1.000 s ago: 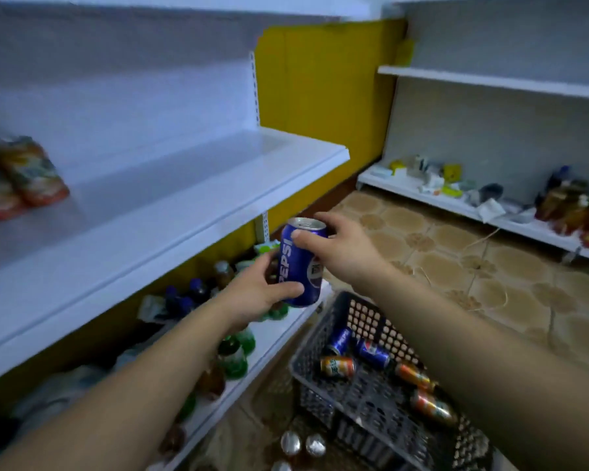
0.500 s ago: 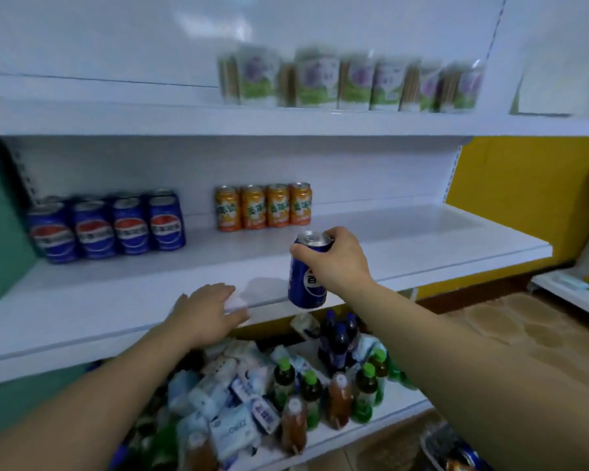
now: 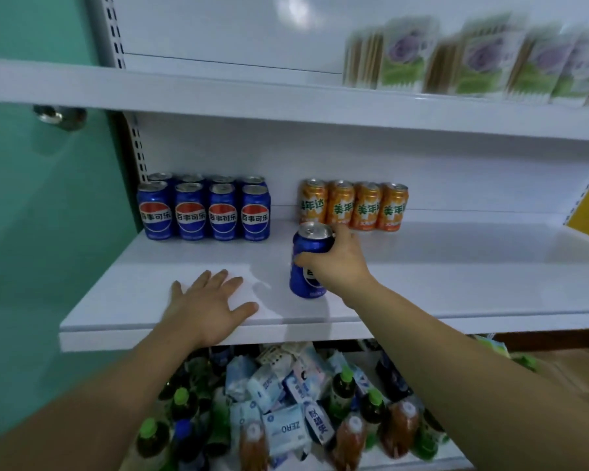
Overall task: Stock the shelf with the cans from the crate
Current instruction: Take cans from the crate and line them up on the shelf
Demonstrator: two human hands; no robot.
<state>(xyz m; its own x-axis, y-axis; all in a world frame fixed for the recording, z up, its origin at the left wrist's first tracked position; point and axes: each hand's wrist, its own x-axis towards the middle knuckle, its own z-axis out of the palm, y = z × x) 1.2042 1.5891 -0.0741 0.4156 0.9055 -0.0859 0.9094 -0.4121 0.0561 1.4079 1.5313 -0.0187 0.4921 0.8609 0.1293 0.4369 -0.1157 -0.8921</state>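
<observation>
blue can (image 3: 308, 266) almost parked, don't rush it
Right hand (image 3: 337, 263) has its grip wrapped round it at the shelf's (image 3: 456, 273) near middle. Left hand (image 3: 208, 307) lies flat and empty. A sloppy shove far-left could topple the stocked blue row (image 3: 204, 212).

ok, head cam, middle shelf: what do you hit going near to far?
left hand flat on the shelf front → held blue can in the right hand → orange cans at the back wall. Pepsi block left out: its depth overlaps.
</observation>
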